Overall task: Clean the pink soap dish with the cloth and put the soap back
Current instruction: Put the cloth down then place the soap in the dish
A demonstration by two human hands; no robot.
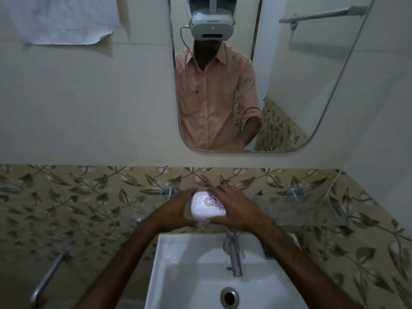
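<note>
A pale pink soap dish with a closed lid and a round coloured sticker on top sits at the height of the glass shelf above the basin. My left hand grips its left side, thumb underneath. My right hand curls over its right end, fingers across the far edge. The soap is hidden, and I see no cloth.
A white wash basin with a chrome tap lies directly below my hands. A mirror hangs on the wall above. A metal grab bar is at the lower left, and shelf brackets stick out of the leaf-patterned tiles.
</note>
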